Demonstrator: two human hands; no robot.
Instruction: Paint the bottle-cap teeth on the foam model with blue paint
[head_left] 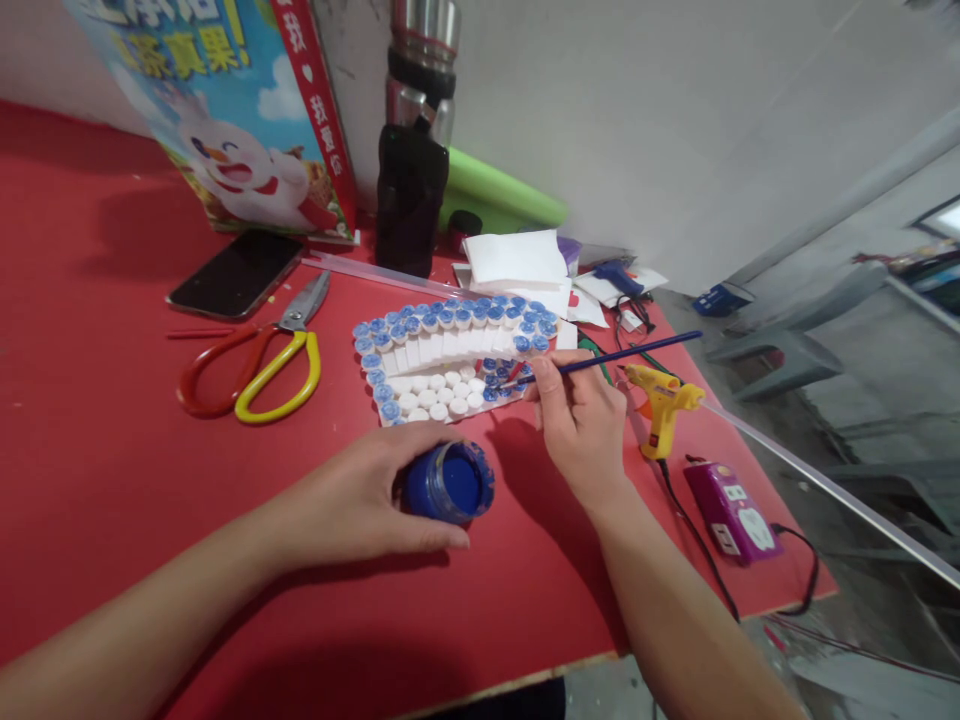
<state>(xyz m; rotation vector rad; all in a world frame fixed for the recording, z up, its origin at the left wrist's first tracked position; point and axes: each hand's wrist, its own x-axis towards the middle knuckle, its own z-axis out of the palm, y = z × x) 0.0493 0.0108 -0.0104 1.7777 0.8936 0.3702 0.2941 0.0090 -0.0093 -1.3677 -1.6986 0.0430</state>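
Note:
My left hand [375, 490] is wrapped round a small jar of blue paint [442, 485], tilted so its open mouth faces me. In my right hand [581, 420] is a thin paintbrush [622, 354] with a dark blue handle, pinched between thumb and fingers. Its tip touches or hovers just over the lower right of a craft piece [435, 355] made of small round discs and white strips. Blue covers the discs along its top and left edges and some darker ones near the brush tip. White discs [439, 395] fill the lower middle.
Scissors [289, 340] and a phone [236, 273] lie left on the red table [97, 420]. A dark bottle [411, 190], a printed bag [247, 130] and white papers [517, 262] stand behind. At right are a yellow glue gun [662, 405] and a purple power strip [733, 510] with cords.

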